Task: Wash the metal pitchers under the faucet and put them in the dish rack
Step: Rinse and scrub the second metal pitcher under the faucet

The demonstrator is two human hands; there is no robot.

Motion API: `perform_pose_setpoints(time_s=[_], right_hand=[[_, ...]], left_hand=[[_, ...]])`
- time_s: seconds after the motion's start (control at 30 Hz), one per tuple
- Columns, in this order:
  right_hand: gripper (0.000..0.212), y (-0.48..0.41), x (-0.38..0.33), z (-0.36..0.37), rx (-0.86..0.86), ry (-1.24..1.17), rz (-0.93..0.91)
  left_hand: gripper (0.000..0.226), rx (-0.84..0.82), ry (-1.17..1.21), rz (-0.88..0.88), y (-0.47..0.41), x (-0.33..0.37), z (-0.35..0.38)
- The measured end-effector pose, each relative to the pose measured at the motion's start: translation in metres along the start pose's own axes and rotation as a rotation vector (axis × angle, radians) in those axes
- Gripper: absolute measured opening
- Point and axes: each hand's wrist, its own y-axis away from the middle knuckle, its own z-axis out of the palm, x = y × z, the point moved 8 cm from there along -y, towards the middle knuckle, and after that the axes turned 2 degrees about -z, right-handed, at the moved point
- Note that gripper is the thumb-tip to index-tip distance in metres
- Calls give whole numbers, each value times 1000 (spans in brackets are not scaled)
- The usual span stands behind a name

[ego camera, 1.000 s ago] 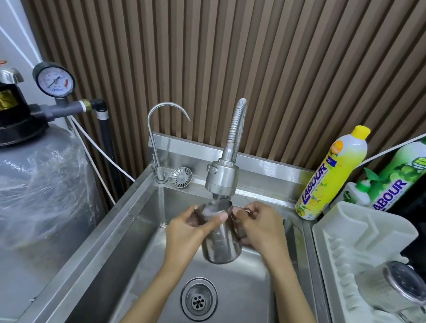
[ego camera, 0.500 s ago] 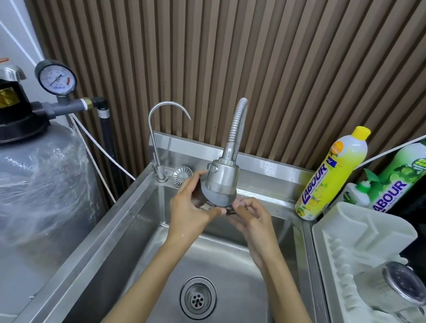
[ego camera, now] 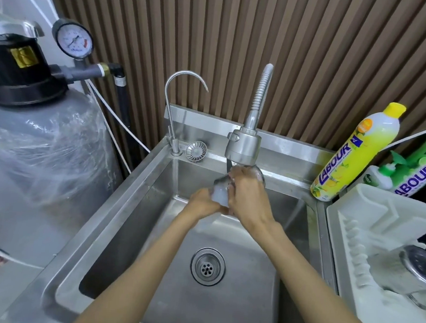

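Task thing: metal pitcher [ego camera: 220, 195], motion-blurred, over the sink [ego camera: 113, 204], directly beneath the faucet head [ego camera: 243, 148]; water running onto it.
Left hand [ego camera: 203, 204]: grips the pitcher low down, from the near left side.
Right hand [ego camera: 248, 197]: curled over the top and right side of the pitcher; fingertips hidden, so rubbing or merely holding cannot be told.
Done: one racked pitcher [ego camera: 406, 276] lying on its side in the dish rack [ego camera: 381, 215], just right of the sink; judged already washed.
In progress: wash of the held pitcher under the stream, judged mid-step.
Left to do: finish rinsing, carry across to the rack, set down beside the racked one. No further unwashed pitchers in view; total count unknown.
Writing, yellow bottle [ego camera: 355, 152]: "LABOUR" in blue, lemon graphics; small print unreadable.
Writing, green bottle [ego camera: 425, 165]: "ABOUR" visible, first letter hidden behind the rack; lime graphics.
Writing, pump bottle [ego camera: 378, 179]: label too small to read.
Writing, pressure gauge [ego camera: 72, 39]: dial markings illegible.
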Motion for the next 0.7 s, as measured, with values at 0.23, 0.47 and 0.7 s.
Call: perform_pose_setpoints(time_s=[0.23,0.47,0.7], right_hand=[[30,3,-6,1,-8,132,-163],[31,3,2,12,24,132,-233],[10,11,65,-14,218,-515,250]], left_hand=[[33,-2,37,26,-16,4,-1],[48,-37,164,-42,-12,-13,0],[61,-151,365,27,3,-12,3]])
